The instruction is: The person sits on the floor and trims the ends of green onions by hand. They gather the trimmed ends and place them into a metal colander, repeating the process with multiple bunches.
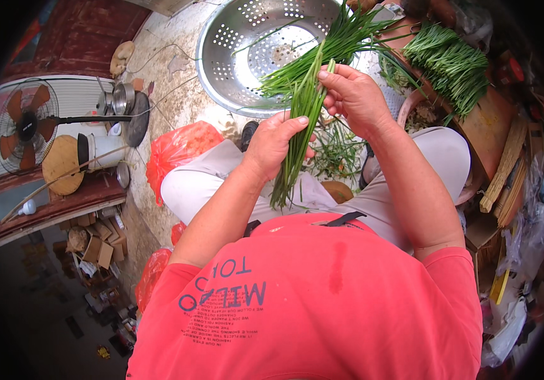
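Note:
My left hand (274, 142) is closed round the middle of a small bunch of Chinese chives (300, 137), whose leaf tips hang down over my lap. My right hand (357, 97) pinches the pale stem ends of some of these chives between thumb and fingers. Beyond my hands stands a perforated steel colander (226, 61). A larger pile of loose chives (348, 42) lies across its right side and hides part of the rim. Below my hands, trimmed leaf scraps (336, 152) litter the floor between my feet.
At the right, neatly stacked chives (450, 66) lie on a brown board (485, 123). A pink basin rim (409, 107) shows beside my right knee. Red plastic bags (181, 147) sit by my left knee. Farther left are an electric fan (27, 126) and a round wooden board (63, 164).

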A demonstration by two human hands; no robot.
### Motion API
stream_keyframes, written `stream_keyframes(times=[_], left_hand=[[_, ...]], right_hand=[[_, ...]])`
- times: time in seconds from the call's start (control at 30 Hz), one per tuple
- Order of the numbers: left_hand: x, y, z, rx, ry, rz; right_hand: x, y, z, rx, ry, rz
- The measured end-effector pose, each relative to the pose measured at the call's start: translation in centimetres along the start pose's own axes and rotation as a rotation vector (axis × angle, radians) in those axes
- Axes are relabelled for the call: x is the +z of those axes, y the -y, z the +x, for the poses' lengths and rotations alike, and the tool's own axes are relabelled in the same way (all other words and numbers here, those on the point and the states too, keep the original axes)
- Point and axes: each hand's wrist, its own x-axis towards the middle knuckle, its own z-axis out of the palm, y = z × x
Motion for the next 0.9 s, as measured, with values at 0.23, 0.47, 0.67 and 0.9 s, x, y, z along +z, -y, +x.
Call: stream_keyframes(times=[0.23,0.47,0.67,0.9], left_hand=[[0.06,0.51,0.09,0.073,-0.043,-0.088],[0.74,0.16,-0.10,0.082,-0.033,-0.081],[0.72,0.16,-0.13,0.072,-0.011,-0.064],[0.52,0.35,-0.05,0.058,-0.011,-0.044]], right_hand=[[-0.10,-0.20,0.42,-0.004,-0.063,-0.029],[-0.37,-0.18,0.36,0.047,0.044,-0.059],[-0.13,-0.23,0.14,0.019,0.032,-0.140],[0.36,0.44,-0.24,0.009,0.013,-0.200]])
